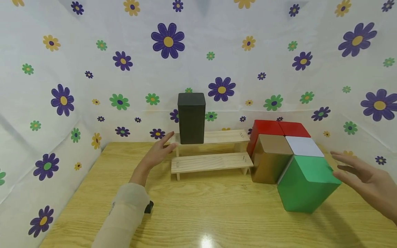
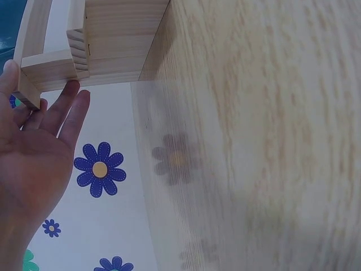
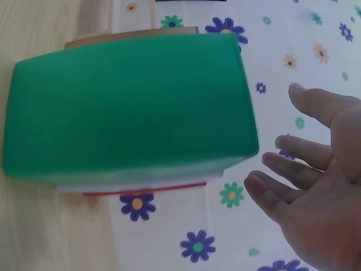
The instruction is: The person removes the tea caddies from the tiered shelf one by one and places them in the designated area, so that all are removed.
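Observation:
My left hand [image 1: 156,153] is at the left end of a two-tier wooden step shelf [image 1: 212,163], its fingers stretched out. In the left wrist view the fingertips meet the end of the shelf's boards [image 2: 51,66]; whether they press on it I cannot tell. On the upper tier, near that hand, a tall black box [image 1: 192,119] stands upright. My right hand [image 1: 369,179] hovers to the right of a green box [image 1: 310,182], fingers spread and holding nothing. A gap separates it from the green box in the right wrist view.
Behind the green box, a gold box [image 1: 269,165], a white box [image 1: 304,146] and two red boxes [image 1: 267,127] stand packed together against the shelf's right end. A small black object [image 1: 149,207] shows beside the left sleeve. Flowered cloth [image 1: 198,69] hangs behind the wooden table [image 1: 198,213].

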`<state>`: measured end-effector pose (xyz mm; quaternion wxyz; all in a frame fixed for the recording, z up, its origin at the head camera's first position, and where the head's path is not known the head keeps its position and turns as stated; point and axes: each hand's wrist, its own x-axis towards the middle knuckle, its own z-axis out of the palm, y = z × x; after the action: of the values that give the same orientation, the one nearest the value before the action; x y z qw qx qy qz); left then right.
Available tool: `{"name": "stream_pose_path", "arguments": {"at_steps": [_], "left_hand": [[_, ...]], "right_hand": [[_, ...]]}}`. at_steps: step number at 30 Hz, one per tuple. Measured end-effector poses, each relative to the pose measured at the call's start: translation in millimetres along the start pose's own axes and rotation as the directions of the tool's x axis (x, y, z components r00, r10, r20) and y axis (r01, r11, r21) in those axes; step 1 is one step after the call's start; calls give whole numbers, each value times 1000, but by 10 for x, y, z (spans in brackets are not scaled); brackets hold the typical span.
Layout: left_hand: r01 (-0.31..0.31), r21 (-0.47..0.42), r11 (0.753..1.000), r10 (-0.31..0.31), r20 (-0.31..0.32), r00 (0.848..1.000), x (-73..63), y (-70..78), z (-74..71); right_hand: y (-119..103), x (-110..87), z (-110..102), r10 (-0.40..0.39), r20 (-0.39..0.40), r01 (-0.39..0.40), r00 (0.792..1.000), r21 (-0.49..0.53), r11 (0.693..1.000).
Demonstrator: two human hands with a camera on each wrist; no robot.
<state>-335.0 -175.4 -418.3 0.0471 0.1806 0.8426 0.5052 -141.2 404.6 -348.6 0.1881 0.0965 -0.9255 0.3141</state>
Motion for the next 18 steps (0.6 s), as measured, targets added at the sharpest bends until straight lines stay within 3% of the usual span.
{"name": "stream_pose_path", "arguments": {"at_steps": [5,11,18], "left_hand": [[-6,3,1000,6,7,1000,13,-8,9],[2,10,1000,-2,-2,1000,27,-8,12],[-5,5,1000,5,3,1000,14,7,3]], "right_hand": [[-214,148,-71,60,22,-60,998,0,998],[-501,366,-87,147,121,-151,982,25,988],[-855,653,-2,81,140,-94,987,91,991]]}}
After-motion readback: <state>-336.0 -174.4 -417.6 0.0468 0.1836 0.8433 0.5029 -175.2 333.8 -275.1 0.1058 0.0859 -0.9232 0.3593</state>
